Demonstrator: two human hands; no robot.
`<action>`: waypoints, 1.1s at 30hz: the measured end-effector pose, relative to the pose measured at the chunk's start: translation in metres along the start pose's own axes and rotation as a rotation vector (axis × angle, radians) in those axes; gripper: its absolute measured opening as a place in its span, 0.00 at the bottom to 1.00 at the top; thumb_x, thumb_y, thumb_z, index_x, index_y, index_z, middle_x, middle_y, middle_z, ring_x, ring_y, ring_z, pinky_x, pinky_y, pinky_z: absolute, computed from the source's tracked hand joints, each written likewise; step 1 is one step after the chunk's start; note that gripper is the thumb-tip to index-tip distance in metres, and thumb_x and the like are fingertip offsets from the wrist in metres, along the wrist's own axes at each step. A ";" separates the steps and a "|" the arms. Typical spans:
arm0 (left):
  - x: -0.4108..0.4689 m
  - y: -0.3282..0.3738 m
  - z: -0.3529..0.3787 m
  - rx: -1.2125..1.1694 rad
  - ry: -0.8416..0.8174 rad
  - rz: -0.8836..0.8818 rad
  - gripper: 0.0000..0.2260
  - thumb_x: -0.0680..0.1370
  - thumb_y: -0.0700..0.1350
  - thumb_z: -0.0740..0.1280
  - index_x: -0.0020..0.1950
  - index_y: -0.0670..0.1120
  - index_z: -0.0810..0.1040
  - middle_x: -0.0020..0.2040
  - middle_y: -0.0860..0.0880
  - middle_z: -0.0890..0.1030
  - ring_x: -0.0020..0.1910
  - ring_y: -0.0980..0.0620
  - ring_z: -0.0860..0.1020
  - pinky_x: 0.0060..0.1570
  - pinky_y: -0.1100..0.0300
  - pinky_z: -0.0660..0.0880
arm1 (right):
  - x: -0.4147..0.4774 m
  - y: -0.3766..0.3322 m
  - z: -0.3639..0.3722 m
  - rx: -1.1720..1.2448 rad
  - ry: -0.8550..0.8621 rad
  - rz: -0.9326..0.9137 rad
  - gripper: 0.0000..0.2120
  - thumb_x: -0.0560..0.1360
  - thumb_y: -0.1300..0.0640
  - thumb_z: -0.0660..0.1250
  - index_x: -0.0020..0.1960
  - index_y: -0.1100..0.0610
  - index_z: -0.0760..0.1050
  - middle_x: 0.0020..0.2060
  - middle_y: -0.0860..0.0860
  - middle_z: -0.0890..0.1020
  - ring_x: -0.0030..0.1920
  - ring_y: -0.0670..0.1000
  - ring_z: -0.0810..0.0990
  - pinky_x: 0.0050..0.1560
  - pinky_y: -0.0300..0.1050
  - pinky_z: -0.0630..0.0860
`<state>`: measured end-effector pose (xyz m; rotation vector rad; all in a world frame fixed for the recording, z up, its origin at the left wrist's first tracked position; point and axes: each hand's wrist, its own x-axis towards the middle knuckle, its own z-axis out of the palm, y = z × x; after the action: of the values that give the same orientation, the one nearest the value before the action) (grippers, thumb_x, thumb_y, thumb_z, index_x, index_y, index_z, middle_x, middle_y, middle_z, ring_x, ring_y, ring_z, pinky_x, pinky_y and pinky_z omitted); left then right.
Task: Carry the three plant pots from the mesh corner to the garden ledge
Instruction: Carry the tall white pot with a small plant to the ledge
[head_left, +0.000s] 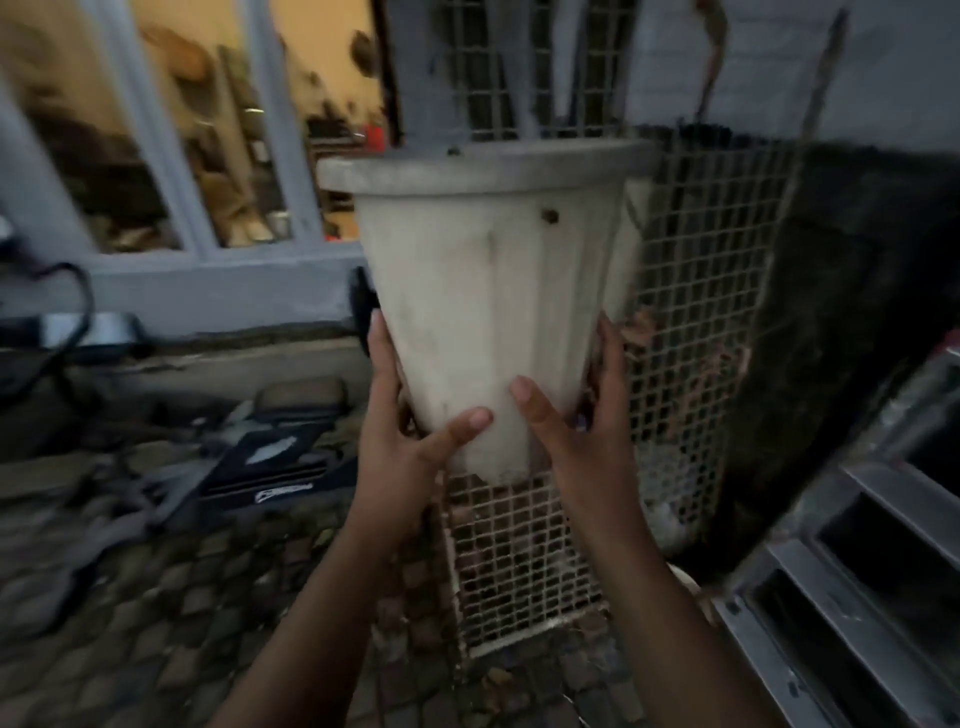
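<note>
A tall, off-white plant pot (493, 291) with a wide rim and a narrow base is held up in front of me, upright, above the cobbles. My left hand (410, 415) grips its lower left side, thumb across the front. My right hand (576, 415) clasps the lower right side, thumb on the front too. Behind the pot stands the wire mesh panel (691, 322) of the corner. The pot's inside is hidden from view. No other pots can be made out.
A window wall (171, 156) with a grey sill runs along the left. A scooter or bike (156, 457) lies low at the left on the cobbled ground (208, 597). A dark block (857, 312) and a metal-framed structure (857, 571) stand at the right.
</note>
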<state>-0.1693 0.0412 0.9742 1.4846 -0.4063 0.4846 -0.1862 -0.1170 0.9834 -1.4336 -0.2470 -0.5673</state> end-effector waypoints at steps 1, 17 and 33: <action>0.000 0.004 -0.018 0.029 0.040 0.012 0.53 0.69 0.53 0.78 0.84 0.59 0.47 0.84 0.62 0.56 0.80 0.58 0.65 0.72 0.50 0.74 | -0.001 0.000 0.019 -0.001 -0.030 -0.005 0.46 0.67 0.38 0.76 0.80 0.36 0.58 0.78 0.42 0.67 0.75 0.45 0.71 0.69 0.51 0.77; 0.029 0.018 -0.388 0.312 0.529 0.127 0.46 0.73 0.51 0.77 0.81 0.71 0.52 0.83 0.56 0.63 0.78 0.49 0.70 0.70 0.35 0.73 | 0.011 0.050 0.430 0.368 -0.546 0.116 0.46 0.64 0.38 0.82 0.76 0.32 0.64 0.75 0.45 0.73 0.72 0.50 0.76 0.69 0.59 0.77; 0.118 -0.054 -0.651 0.525 1.035 0.225 0.47 0.71 0.51 0.80 0.82 0.66 0.55 0.82 0.55 0.66 0.75 0.52 0.74 0.62 0.59 0.79 | 0.062 0.158 0.771 0.550 -1.109 0.203 0.44 0.68 0.41 0.80 0.76 0.29 0.61 0.76 0.48 0.69 0.73 0.51 0.74 0.68 0.58 0.78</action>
<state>-0.0649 0.6967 0.9595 1.4617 0.4149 1.5213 0.0787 0.6264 0.9859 -1.0742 -1.0285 0.4982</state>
